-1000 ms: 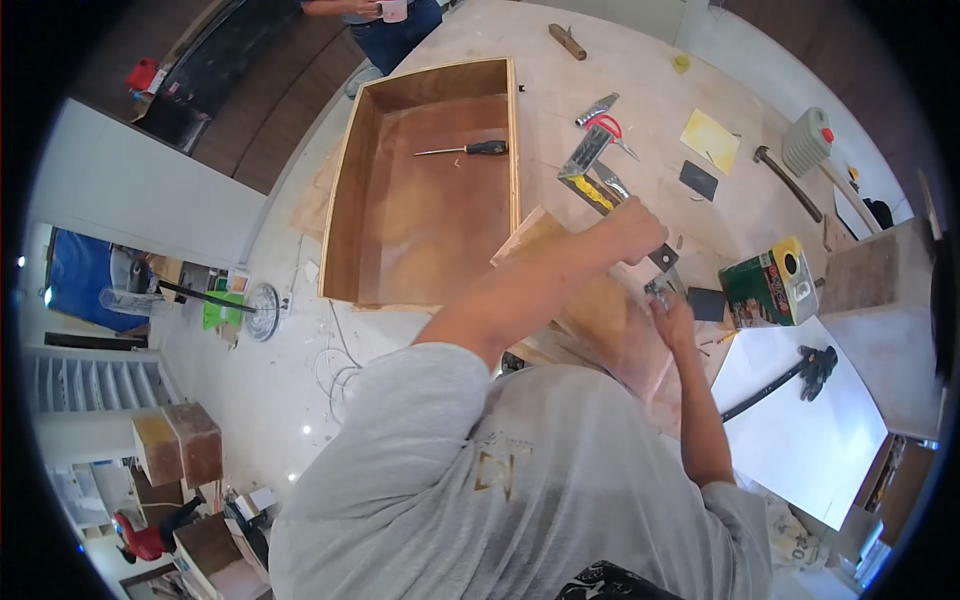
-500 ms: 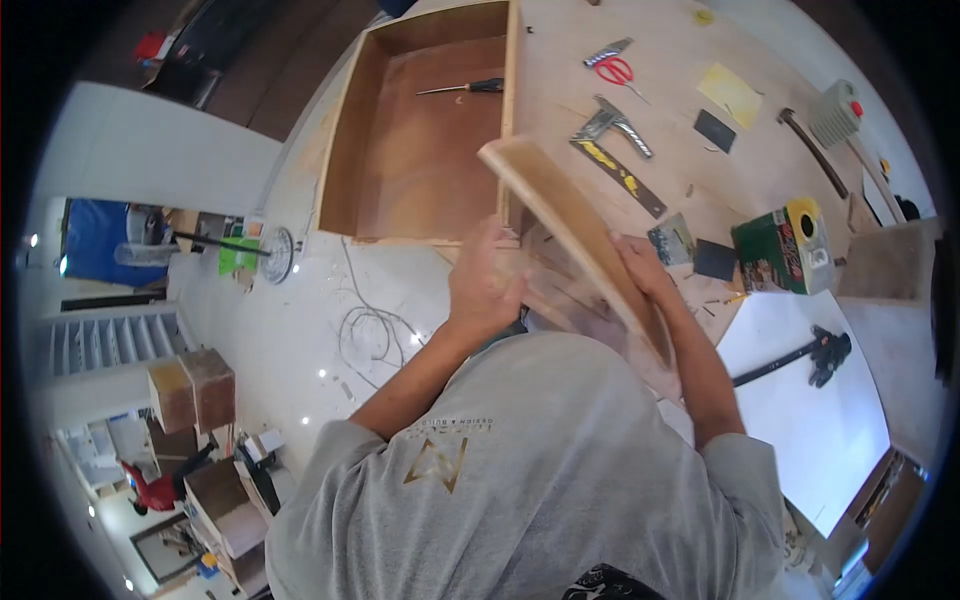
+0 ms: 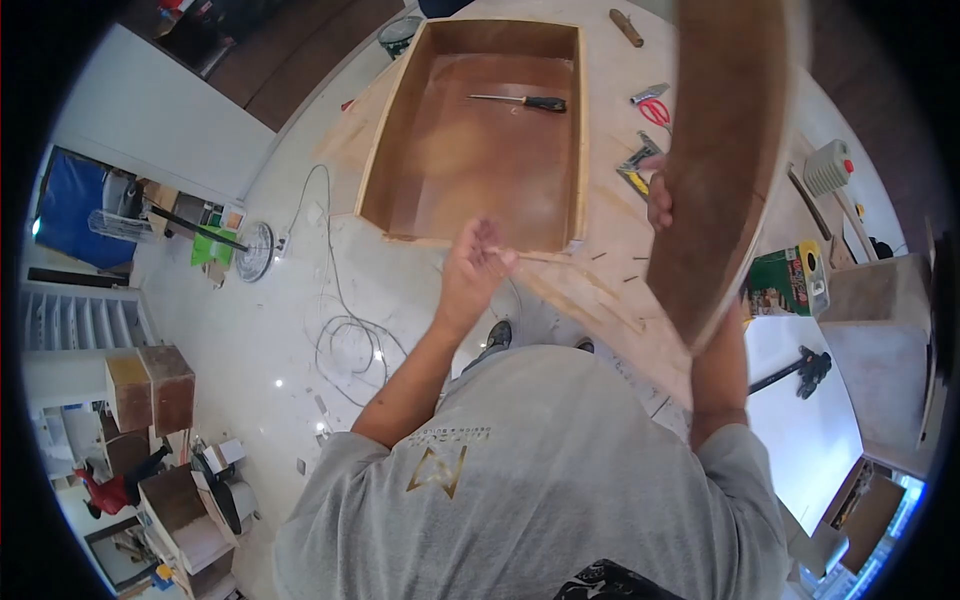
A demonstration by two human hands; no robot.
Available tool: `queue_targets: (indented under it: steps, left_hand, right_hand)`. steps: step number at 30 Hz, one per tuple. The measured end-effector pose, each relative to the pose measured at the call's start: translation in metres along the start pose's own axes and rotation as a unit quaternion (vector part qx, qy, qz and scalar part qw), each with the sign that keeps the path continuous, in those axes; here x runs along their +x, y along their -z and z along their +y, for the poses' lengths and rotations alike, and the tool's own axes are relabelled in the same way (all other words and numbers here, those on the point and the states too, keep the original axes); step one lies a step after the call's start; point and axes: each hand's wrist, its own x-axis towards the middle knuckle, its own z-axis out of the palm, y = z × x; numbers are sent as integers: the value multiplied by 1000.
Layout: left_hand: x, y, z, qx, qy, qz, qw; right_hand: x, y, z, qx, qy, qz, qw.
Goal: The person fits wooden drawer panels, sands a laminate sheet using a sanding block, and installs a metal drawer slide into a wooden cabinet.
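My right hand [image 3: 661, 198] grips a brown wooden panel [image 3: 725, 150] with pale edges. The panel is raised on the right, hiding much of that hand and part of the table behind it. Just off the near edge of a shallow open wooden box [image 3: 583, 150], my left hand [image 3: 474, 262] is held with its fingers loosely apart and nothing in it. Whether its fingertips touch the box edge, I cannot tell. Inside the box lies a screwdriver [image 3: 540, 103] with a black handle.
Red-handled scissors [image 3: 655, 111] and a square [image 3: 635, 168] lie on the worktable [image 3: 610, 290], with several nails or screws nearby. A green can [image 3: 785, 280], a hammer [image 3: 808, 200] and a plastic jug [image 3: 828, 168] stand or lie rightward. A cable [image 3: 345, 340] coils on the floor; a fan [image 3: 255, 250] stands left.
The panel has swung up and to the right in my right hand, now covering tools seen before. My left hand remains near the box's front edge, its fingers still apart.
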Motion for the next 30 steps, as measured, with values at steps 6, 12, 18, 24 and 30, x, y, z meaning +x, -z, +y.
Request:
queue_targets:
  steps: [6,12,18,24,30]
  left_hand:
    - [40,71,29,-167,58,30,984]
    - [61,82,-24,-415,242,19,877]
    - [67,83,-80,-510,302,-11,805]
    - [89,80,-56,-309,283,-56,906]
    - [80,84,51,-474,152,-155,854]
  right_hand:
    - [-27,-102,78,227,-445,17,866]
    - [-23,-97,133,265,-417,-68,867]
    - [-32,-120,113,132,-310,34,941]
    - [14,-145,104,-141,-299,189,925]
    - [24,-145,79,-408,-38,230,883]
